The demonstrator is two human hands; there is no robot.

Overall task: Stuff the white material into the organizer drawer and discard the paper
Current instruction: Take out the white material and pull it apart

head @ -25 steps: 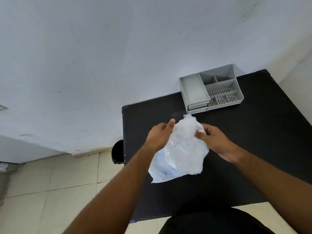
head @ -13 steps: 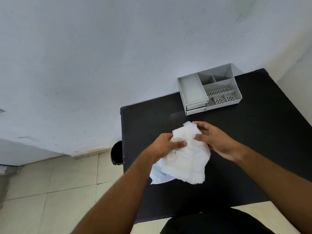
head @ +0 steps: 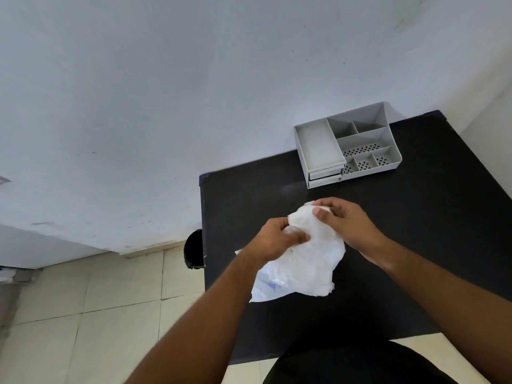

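Head view, looking down: two bare hands hold a crumpled white material [head: 307, 261] above a matte black table [head: 415, 245]. The material is thin, wrinkled and slightly translucent, a soft irregular bundle that hangs down from the hands. A smoother, flatter sheet of paper [head: 261, 291], bluish-white with faint blue marks, pokes out from under its lower left edge; I cannot tell which hand grips the paper.

The left hand [head: 273, 239] has its fingers curled and its thumb pressed in, pinching the material at its left side. The right hand [head: 346, 225] pinches the top corner between its thumb and bent fingers. Both hands are narrowly closed on the bundle, close together but not touching each other.

One grey plastic organizer [head: 393, 151] stands at the far edge of the table against the wall [head: 138, 106], apart from the hands. It is a rectangular box with straight thin walls. On top I count seven open compartments: one long smooth tray at the left, two at the back, one long one with a perforated floor, and three small perforated ones at the front. Under the left tray are two stacked drawers [head: 325, 176] with flat fronts.

One round black bin [head: 194, 249] sits on the pale tiled floor [head: 83, 314], just beside the left edge of the table.
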